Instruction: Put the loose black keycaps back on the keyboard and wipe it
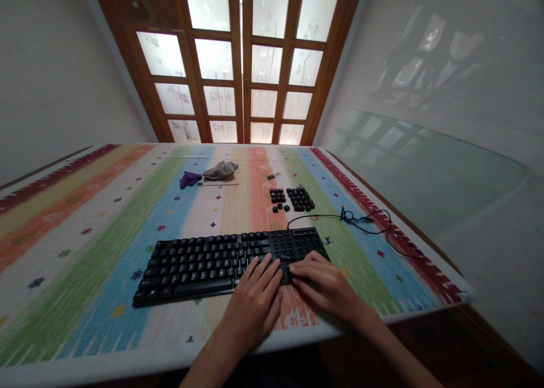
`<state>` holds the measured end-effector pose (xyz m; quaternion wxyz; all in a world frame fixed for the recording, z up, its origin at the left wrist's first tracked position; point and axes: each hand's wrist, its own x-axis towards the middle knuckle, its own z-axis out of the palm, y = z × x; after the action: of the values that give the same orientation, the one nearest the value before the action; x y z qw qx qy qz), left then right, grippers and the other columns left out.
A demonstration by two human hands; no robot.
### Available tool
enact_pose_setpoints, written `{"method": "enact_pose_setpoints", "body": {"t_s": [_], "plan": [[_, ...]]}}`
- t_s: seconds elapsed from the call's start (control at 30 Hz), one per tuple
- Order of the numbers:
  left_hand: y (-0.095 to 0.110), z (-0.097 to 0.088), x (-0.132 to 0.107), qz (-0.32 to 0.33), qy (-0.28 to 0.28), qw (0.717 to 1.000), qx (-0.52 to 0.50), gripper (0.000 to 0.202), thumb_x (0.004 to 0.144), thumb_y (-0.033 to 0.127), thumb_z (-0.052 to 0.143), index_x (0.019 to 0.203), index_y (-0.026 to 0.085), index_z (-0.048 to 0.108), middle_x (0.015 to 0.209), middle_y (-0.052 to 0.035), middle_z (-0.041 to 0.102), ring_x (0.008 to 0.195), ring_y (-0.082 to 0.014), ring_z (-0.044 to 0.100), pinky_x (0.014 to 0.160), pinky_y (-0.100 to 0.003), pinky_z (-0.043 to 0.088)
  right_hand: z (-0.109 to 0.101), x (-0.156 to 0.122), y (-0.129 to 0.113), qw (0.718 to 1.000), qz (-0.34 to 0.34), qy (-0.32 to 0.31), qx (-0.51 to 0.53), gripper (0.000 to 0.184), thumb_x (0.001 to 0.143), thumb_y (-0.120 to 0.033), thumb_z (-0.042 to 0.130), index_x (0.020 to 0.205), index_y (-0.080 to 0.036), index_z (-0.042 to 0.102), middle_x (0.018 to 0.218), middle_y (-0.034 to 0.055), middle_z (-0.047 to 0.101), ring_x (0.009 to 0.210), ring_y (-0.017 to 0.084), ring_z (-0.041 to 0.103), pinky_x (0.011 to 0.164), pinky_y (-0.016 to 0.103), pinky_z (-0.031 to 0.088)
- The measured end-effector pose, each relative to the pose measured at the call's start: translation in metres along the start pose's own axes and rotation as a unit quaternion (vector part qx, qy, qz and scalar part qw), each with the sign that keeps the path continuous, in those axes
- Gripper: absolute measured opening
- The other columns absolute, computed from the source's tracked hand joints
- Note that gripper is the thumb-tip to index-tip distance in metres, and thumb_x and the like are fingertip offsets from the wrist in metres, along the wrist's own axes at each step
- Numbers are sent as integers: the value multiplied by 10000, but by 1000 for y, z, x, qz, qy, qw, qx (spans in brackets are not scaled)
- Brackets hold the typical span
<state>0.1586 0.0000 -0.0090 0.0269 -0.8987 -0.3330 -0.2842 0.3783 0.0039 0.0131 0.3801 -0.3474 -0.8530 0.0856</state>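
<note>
A black keyboard (pixel 199 268) lies near the front of the table, its number-pad side at the right bare of keycaps. My left hand (pixel 260 286) rests on its lower right part, fingers stretched out over the keys. Over the bare right section, my right hand (pixel 321 280) has its fingers drawn together at the keyboard's surface; what they hold, if anything, is hidden. Behind the keyboard sit loose black keycaps (pixel 300 198) in two grouped blocks, with a few single ones in front.
A striped tablecloth (pixel 106 246) covers the table. Farther back lie a purple cloth (pixel 189 179), a grey cloth (pixel 221 170), a thin stick (pixel 219 184) and a small dark object with wires (pixel 272 177). The keyboard's cable (pixel 361 219) curls to the right. Glazed wooden doors (pixel 243 93) stand behind.
</note>
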Motion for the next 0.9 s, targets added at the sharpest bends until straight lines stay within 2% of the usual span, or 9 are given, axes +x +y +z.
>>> {"method": "enact_pose_setpoints", "body": {"t_s": [0.2, 0.3, 0.37, 0.5, 0.7, 0.9], "plan": [[0, 0, 0, -4, -3, 1000, -8, 401, 938, 174, 503, 1332, 128, 555, 1400, -109, 593, 1370, -287, 478, 1117, -534, 442, -3, 2, -1, 998, -13, -52, -41, 199, 954, -118, 521, 1051, -184, 683, 1003, 90, 717, 863, 209, 565, 755, 373, 539], [0, 0, 0, -6, -7, 1000, -11, 417, 937, 174, 503, 1349, 130, 543, 1408, -112, 586, 1381, -285, 466, 1124, -531, 435, -6, 5, -6, 993, 0, -79, -82, 188, 944, -135, 520, 986, -183, 697, 1088, 111, 685, 945, 236, 550, 830, 435, 537], [0, -1, 0, -6, -6, 1000, -15, 425, 934, 174, 504, 1355, 128, 538, 1409, -116, 584, 1386, -283, 459, 1127, -532, 432, -6, 6, -9, 993, 17, -76, -91, 167, 933, -148, 539, 943, -182, 703, 1146, 120, 651, 1006, 254, 535, 875, 473, 527], [1, -1, 0, -6, -2, 1000, -20, 401, 932, 168, 501, 1327, 128, 561, 1393, -119, 597, 1374, -281, 475, 1127, -538, 428, -5, 7, -10, 995, 34, -59, -80, 155, 917, -153, 565, 897, -195, 713, 1163, 112, 624, 1051, 259, 518, 901, 482, 518], [1, 1, 0, -10, 6, 1000, -24, 394, 938, 167, 492, 1324, 144, 568, 1384, -113, 605, 1362, -275, 489, 1133, -528, 419, -6, 10, -4, 992, 26, -92, -87, 121, 878, -143, 606, 856, -193, 714, 1176, 114, 617, 1119, 282, 489, 949, 521, 480], [0, 3, 0, -9, 18, 999, -25, 388, 945, 200, 504, 1323, 144, 572, 1375, -104, 614, 1346, -278, 504, 1131, -524, 418, -12, 15, 7, 995, 27, -98, -21, 105, 883, -175, 648, 854, -209, 743, 1185, 88, 637, 1126, 262, 503, 961, 486, 465]]}}
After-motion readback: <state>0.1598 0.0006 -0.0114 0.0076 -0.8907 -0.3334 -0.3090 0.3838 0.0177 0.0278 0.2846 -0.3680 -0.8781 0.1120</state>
